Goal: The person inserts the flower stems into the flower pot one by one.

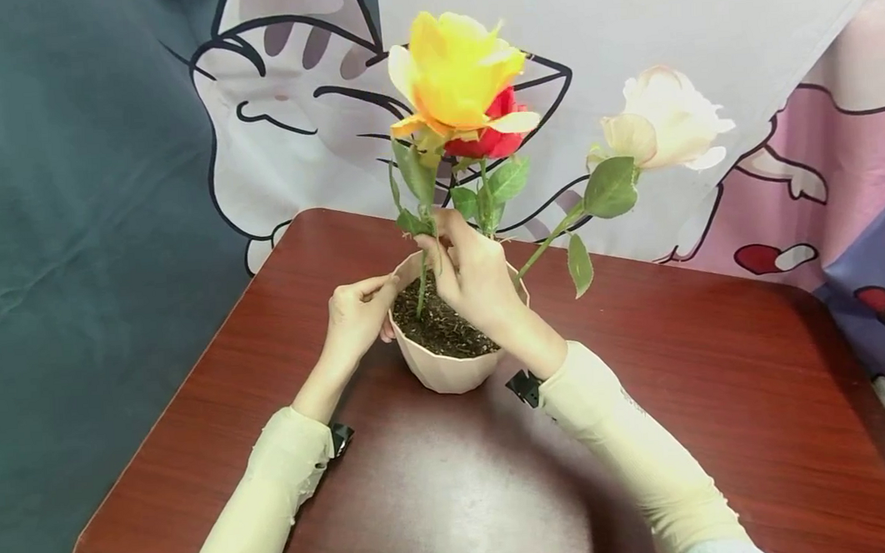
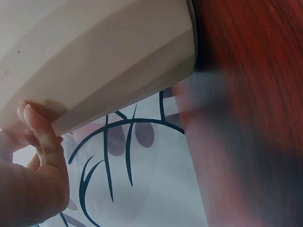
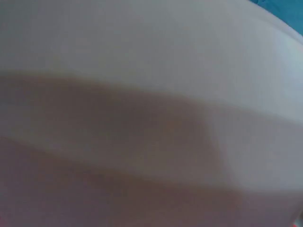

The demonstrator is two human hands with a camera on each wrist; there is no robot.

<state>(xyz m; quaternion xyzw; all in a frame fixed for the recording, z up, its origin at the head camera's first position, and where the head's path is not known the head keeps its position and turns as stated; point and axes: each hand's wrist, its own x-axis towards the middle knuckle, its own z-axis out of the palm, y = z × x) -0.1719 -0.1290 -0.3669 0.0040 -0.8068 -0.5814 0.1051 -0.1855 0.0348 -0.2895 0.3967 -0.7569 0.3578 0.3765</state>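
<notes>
A faceted cream flowerpot [image 1: 451, 374] with dark soil [image 1: 453, 334] stands on the table. My left hand [image 1: 358, 314] grips the pot's left rim, and its fingertips show against the pot wall [image 2: 118, 52] in the left wrist view. Over the pot, my right hand [image 1: 480, 279] pinches the green stem of a yellow rose [image 1: 450, 76], whose lower end stands in the soil. Behind it rises a red rose [image 1: 489, 132], partly covered by the yellow bloom. A white rose [image 1: 667, 123] leans out to the right. A blurred pale surface fills the right wrist view.
The brown wooden table [image 1: 717, 362] has rounded corners. Close behind it hangs a cloth printed with a cartoon cat [image 1: 276, 110]. A dark green curtain [image 1: 78, 204] is at the left, and pink and blue printed cloth at the right.
</notes>
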